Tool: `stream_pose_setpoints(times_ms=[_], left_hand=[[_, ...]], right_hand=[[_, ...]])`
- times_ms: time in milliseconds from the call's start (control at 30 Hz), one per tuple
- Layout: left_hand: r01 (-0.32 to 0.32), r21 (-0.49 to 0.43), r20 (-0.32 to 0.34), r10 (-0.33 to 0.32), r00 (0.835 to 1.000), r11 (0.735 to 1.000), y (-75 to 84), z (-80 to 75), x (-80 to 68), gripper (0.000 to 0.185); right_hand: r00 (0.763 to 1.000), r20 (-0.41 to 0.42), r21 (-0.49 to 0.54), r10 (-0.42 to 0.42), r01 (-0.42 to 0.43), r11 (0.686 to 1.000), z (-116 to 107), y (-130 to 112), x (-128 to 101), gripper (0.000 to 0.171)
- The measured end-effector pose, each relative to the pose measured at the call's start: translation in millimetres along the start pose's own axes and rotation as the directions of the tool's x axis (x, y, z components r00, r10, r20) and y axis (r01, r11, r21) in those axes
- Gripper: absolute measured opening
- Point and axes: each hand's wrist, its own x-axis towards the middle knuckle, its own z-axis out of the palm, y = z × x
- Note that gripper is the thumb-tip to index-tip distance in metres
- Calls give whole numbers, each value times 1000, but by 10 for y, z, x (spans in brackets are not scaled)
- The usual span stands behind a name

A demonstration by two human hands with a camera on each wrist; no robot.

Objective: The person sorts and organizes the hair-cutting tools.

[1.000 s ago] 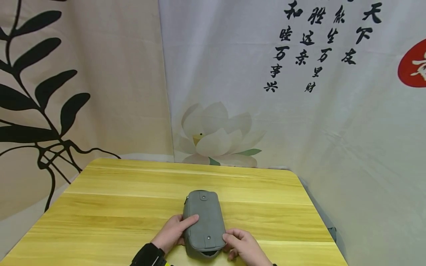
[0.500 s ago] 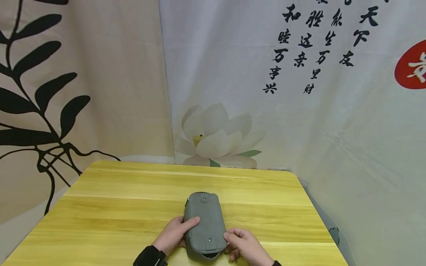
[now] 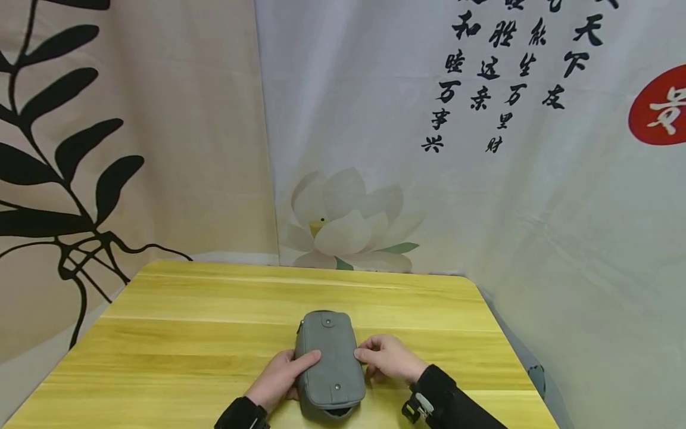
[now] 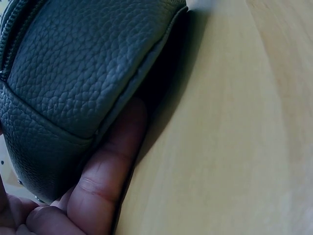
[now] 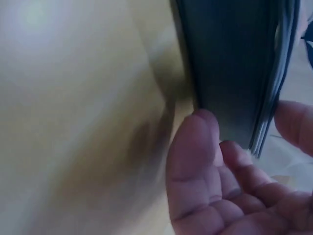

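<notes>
A grey pebbled leather zip case [image 3: 333, 372] with two snap studs lies lengthwise on the wooden table [image 3: 203, 351]. My left hand [image 3: 281, 372] grips its left side, thumb on top; in the left wrist view its fingers [image 4: 98, 191] reach under the bottom edge. At the right side, my right hand [image 3: 388, 357] has thumb and forefinger at the upper seam. The right wrist view shows that thumb [image 5: 296, 125] against the zip edge [image 5: 276, 78], with the other fingers bent below. Any zip pull between those fingertips is hidden.
A zip pull [image 3: 301, 326] hangs at the case's far left corner, and a dark loop [image 3: 339, 411] shows at its near end. Behind the table hangs a printed cloth [image 3: 370, 119] with a lotus and black characters. Black bands sit on both wrists.
My right hand has moved from the near right corner up along the case's right edge, bringing its sleeve into view. The left hand keeps its hold; the head view has tilted slightly.
</notes>
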Motion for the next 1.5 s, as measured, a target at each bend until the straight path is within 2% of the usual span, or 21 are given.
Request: stream_pose_setpoints(times_ms=[133,333,500,667,767,833,900,1000,1033,1167,1367,1433,1500], left_hand=[[2,-2,10,-2,1000,1000,6,-3,-4,78],[3,3,7,-3,1000,1000,5,-3,1,79],[8,5,8,-8,1000,1000,-4,-8,10,78],[20,30,-4,-20,1000,999,2,-15,11,79],[23,43,-7,-23,1000,999,11,-14,8,78],[21,42,-5,-21,1000,999,18,-6,7,76],[20,40,-4,-20,1000,999,19,3,11,74],[20,39,-13,-19,1000,999,22,18,19,70],[20,42,-18,-20,1000,999,22,18,21,70],[23,55,-45,-21,999,998,25,21,16,68],[28,69,-64,-24,998,997,25,40,17,71],[30,72,-71,-25,997,997,26,49,19,74],[31,72,-73,-25,997,997,29,56,20,77]], right_hand=[[996,-79,-156,-40,27,987,-72,-101,229,45],[984,-157,-348,-86,27,937,-118,-303,591,55],[980,-132,-475,-148,69,878,-27,-536,799,52],[978,-65,-588,-196,121,799,156,-768,943,51],[974,14,-660,-228,180,729,282,-896,978,48],[965,75,-716,-252,228,660,369,-942,1000,44],[954,116,-779,-276,260,571,457,-963,1001,41],[945,154,-833,-289,282,477,553,-1027,945,35],[944,162,-840,-288,284,461,574,-1063,916,33],[941,194,-851,-278,303,429,616,-1189,830,26],[939,248,-881,-240,322,348,654,-1261,824,19],[942,259,-884,-215,321,340,655,-1278,824,18],[947,263,-880,-185,314,356,650,-1291,822,17]])
